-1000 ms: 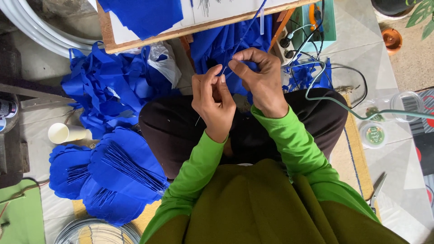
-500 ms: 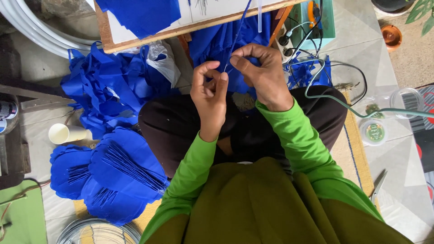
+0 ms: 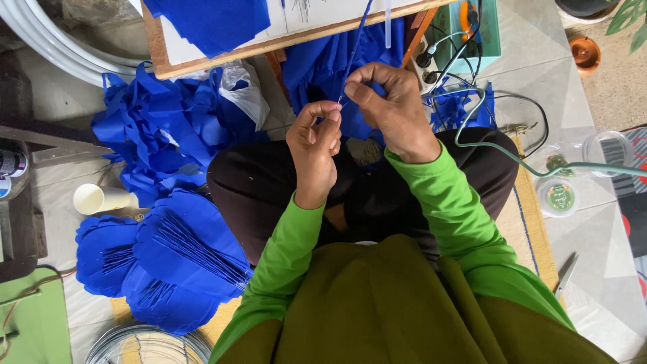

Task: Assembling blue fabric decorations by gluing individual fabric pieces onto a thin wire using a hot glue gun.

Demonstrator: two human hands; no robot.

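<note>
Above the lap, both hands, left hand (image 3: 314, 145) and right hand (image 3: 391, 108), pinch a blue strip (image 3: 355, 42).

Left hand (image 3: 314, 145) and right hand (image 3: 389, 108) pinch a thin blue strip (image 3: 356, 42), possibly wire-stiffened, above lap.

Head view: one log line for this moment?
left hand: pinches blue strip | right hand: pinches strip above | blue petal stacks: floor beside

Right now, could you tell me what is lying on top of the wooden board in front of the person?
On the wooden board lie a blue paper piece and a white sheet. Whatever the blue piece covers is hidden. A thin blue strip crosses its edge, pinched by the left hand and right hand.
</note>
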